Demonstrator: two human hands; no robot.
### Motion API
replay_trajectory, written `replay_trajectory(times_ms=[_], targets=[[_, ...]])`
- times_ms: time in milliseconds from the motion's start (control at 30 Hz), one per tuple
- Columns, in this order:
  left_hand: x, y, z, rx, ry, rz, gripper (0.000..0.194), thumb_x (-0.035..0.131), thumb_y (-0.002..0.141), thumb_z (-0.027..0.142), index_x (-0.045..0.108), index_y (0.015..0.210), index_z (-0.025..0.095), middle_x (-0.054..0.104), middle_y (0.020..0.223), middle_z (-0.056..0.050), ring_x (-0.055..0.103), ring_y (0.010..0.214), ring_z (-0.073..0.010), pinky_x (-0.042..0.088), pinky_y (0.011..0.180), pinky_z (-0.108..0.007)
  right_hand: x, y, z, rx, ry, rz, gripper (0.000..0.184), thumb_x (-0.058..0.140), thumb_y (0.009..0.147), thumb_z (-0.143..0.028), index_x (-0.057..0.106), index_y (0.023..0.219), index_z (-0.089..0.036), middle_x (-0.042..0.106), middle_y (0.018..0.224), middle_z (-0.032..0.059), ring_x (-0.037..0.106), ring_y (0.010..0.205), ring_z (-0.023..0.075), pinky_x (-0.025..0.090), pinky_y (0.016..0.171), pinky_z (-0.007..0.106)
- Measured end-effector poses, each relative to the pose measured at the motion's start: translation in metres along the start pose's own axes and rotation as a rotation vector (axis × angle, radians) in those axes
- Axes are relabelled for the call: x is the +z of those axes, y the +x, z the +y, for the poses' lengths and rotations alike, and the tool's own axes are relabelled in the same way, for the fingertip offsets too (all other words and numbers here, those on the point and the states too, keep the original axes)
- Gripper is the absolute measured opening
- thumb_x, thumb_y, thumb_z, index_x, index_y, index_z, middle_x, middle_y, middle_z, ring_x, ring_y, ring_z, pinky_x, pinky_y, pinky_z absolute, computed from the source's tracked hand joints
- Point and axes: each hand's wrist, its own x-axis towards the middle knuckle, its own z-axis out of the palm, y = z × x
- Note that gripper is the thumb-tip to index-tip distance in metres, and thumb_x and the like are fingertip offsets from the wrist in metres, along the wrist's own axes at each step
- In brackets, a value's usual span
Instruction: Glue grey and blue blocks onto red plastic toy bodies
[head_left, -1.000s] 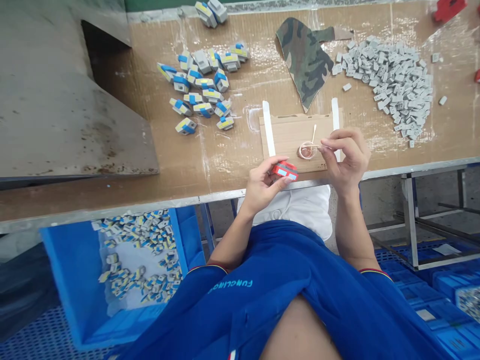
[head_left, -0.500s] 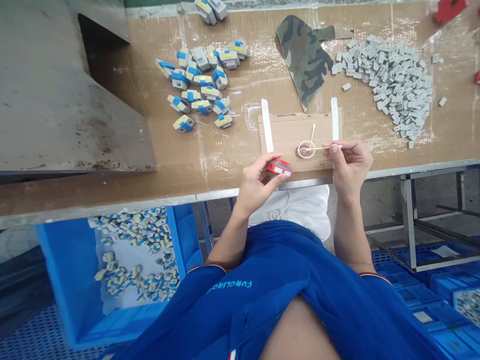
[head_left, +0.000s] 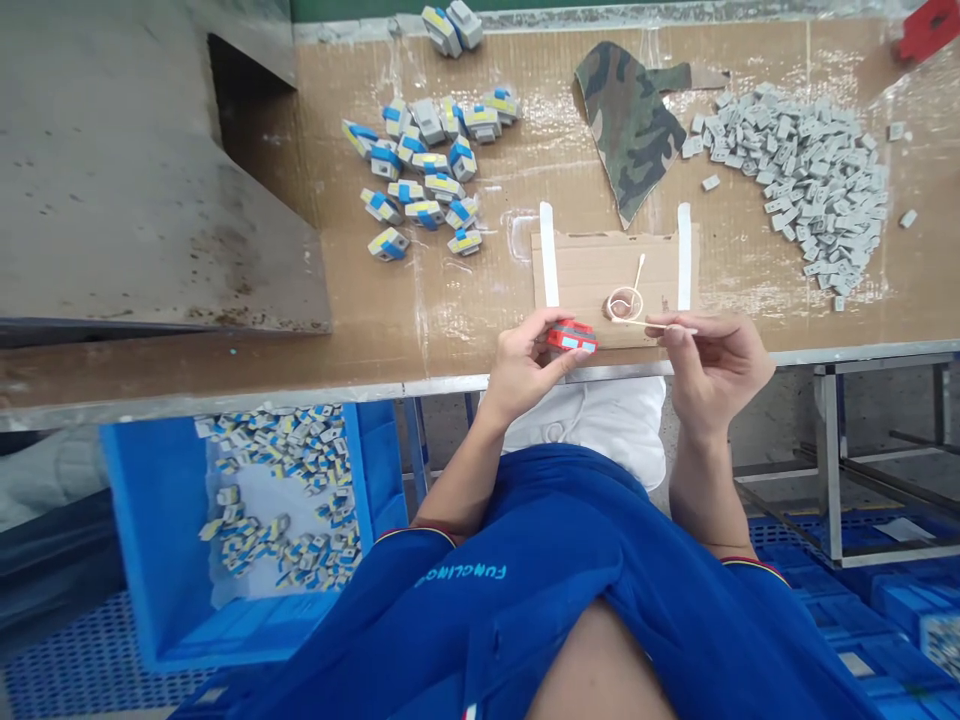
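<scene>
A small red toy vehicle (head_left: 572, 338) with pale blue windows is held between the thumb and fingers of my left hand (head_left: 523, 362), over the table's front edge. My right hand (head_left: 712, 365) pinches a cotton swab (head_left: 637, 322), whose tip is at the near rim of a small round cup (head_left: 624, 304). A second cotton swab (head_left: 640, 270) leans in that cup, white end up. Under the cup lies a cardboard sheet (head_left: 589, 262) with white tape strips along both sides.
Several grey, blue and yellow toy pieces (head_left: 425, 213) lie left. A heap of small grey parts (head_left: 817, 180) is at right, beside a camouflage cloth (head_left: 634, 125). A metal housing (head_left: 150, 180) stands far left; below the table sits a blue crate (head_left: 157, 540) of similar toy pieces.
My right hand has tilted and shifted, bringing the swab's tip from inside the cup to its near rim. The left hand still holds the red toy vehicle. The whole view has shifted slightly.
</scene>
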Motion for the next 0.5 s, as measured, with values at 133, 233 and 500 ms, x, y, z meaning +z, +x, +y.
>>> replay_trajectory(times_ms=[133, 233, 500], targets=[[-0.001, 0.000, 0.003, 0.018, 0.039, -0.006, 0.044, 0.081, 0.088, 0.048, 0.066, 0.117, 0.018, 0.081, 0.104, -0.008, 0.079, 0.091, -0.0170, 0.062, 0.078, -0.026, 0.006, -0.011, -0.002, -0.026, -0.048, -0.102, 0.006, 0.077, 0.095, -0.031, 0.072, 0.099, -0.029, 0.084, 0.094, -0.0011, 0.083, 0.089, 0.0217, 0.070, 0.078, 0.040], [-0.002, -0.001, 0.003, 0.051, 0.078, -0.015, 0.043, 0.080, 0.089, 0.047, 0.067, 0.118, 0.018, 0.080, 0.101, -0.007, 0.077, 0.087, -0.0155, 0.059, 0.076, -0.024, 0.010, -0.014, -0.001, -0.057, -0.056, -0.155, 0.009, 0.077, 0.095, -0.027, 0.073, 0.103, -0.030, 0.085, 0.097, -0.0008, 0.083, 0.092, 0.0212, 0.070, 0.081, 0.039], [-0.003, -0.002, 0.002, 0.081, 0.128, -0.021, 0.042, 0.080, 0.089, 0.045, 0.067, 0.119, 0.018, 0.078, 0.104, -0.006, 0.075, 0.088, -0.0154, 0.059, 0.079, -0.024, 0.011, -0.015, 0.001, -0.088, -0.098, -0.210, 0.009, 0.076, 0.095, -0.027, 0.074, 0.103, -0.029, 0.085, 0.098, 0.0008, 0.083, 0.091, 0.0220, 0.071, 0.081, 0.039]])
